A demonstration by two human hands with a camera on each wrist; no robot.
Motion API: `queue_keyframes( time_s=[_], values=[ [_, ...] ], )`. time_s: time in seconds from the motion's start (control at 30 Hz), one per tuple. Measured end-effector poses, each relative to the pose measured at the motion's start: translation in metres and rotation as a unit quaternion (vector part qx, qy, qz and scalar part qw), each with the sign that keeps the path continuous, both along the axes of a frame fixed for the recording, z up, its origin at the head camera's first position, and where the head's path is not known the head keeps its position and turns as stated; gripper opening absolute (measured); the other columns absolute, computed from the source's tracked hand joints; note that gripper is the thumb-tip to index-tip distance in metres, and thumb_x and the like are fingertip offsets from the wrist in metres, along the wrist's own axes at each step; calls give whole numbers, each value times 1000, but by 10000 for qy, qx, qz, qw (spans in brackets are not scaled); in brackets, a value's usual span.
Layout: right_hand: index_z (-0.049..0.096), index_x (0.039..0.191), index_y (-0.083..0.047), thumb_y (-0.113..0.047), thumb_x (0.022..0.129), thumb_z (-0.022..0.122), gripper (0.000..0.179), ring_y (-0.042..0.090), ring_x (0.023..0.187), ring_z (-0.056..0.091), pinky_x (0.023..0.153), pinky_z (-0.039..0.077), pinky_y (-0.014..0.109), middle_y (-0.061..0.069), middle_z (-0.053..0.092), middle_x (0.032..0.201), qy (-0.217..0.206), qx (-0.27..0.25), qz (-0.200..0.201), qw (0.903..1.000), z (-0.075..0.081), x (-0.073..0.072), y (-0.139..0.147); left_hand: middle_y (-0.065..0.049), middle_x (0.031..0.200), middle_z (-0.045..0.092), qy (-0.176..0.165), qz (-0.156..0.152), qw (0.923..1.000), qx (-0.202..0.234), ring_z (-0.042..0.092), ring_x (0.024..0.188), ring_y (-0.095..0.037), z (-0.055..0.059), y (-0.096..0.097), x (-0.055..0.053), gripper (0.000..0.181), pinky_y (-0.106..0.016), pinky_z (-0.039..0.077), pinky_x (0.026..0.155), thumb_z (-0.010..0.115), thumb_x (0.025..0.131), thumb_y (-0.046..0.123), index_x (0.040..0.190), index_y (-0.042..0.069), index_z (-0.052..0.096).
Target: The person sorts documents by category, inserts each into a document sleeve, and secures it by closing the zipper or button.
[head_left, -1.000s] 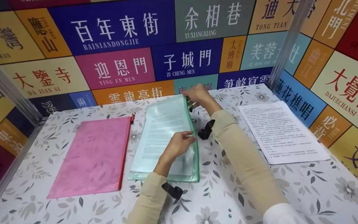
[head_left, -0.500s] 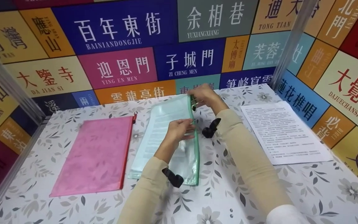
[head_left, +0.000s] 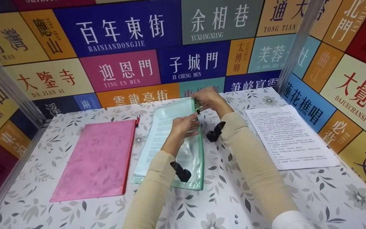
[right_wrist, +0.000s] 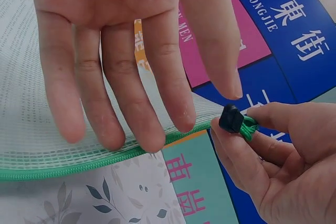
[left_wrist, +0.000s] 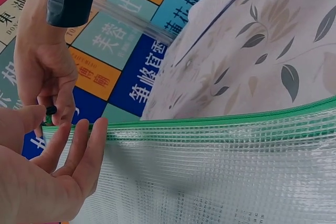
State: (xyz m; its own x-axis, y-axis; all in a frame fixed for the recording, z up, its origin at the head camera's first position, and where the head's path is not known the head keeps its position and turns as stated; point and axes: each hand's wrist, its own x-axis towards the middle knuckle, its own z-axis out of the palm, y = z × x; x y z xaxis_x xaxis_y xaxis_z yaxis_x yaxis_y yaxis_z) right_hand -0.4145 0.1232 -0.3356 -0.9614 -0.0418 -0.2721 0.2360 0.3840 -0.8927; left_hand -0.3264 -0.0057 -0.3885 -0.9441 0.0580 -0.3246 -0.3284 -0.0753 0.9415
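A clear mesh zip document bag (head_left: 167, 127) with a green zipper edge lies on the table, printed sheets inside. My right hand (head_left: 210, 97) pinches its far right corner. In the right wrist view, a black zipper pull (right_wrist: 230, 119) on a green cord (right_wrist: 248, 127) sits at the fingers of my right hand (right_wrist: 286, 153). Over the bag, my left hand (head_left: 183, 127) reaches to the zipper side, its fingers fairly straight along the green edge. The thumb tip of my left hand (right_wrist: 121, 51) is close to the black pull; whether they touch is unclear.
To the left lies a pink zip document bag (head_left: 94, 159) with a red zipper edge. A stack of printed paper (head_left: 291, 136) rests at the right. Panels with colourful lettering (head_left: 122, 70) stand behind the flower-patterned table (head_left: 230, 194).
My left hand has moved away from me along the zipper edge, up toward the far corner and pull. My right hand keeps its hold on the corner.
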Motion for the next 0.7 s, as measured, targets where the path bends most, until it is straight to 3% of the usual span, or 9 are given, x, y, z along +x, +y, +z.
queue_keyframes(
  time_s=[0.23, 0.5, 0.7],
  values=[
    [67, 115, 1, -23, 98, 63, 30, 18, 86, 68, 76, 63, 34, 9, 66, 102, -61, -89, 2, 9999, 2, 1, 0, -14, 121, 70, 342, 485, 9982, 98, 68, 113, -31, -3, 6, -4, 42, -32, 64, 76, 73, 91, 34, 121, 4, 68],
    [65, 121, 2, -23, 99, 61, 34, 25, 106, 68, 84, 62, 37, 15, 64, 122, -61, -31, 78, 9999, 2, 1, -1, -15, 118, 71, 557, 633, 9964, -17, 69, 107, -31, -1, 10, -2, 34, -37, 64, 72, 77, 87, 31, 108, 4, 71],
    [66, 119, 2, -24, 99, 62, 32, 22, 97, 68, 77, 64, 35, 12, 66, 110, -2, 97, 61, 9999, 1, 0, -3, -16, 111, 74, 604, 803, 9948, -168, 72, 98, -28, 1, 12, -3, 22, -38, 64, 71, 76, 88, 23, 100, 4, 73]
  ],
)
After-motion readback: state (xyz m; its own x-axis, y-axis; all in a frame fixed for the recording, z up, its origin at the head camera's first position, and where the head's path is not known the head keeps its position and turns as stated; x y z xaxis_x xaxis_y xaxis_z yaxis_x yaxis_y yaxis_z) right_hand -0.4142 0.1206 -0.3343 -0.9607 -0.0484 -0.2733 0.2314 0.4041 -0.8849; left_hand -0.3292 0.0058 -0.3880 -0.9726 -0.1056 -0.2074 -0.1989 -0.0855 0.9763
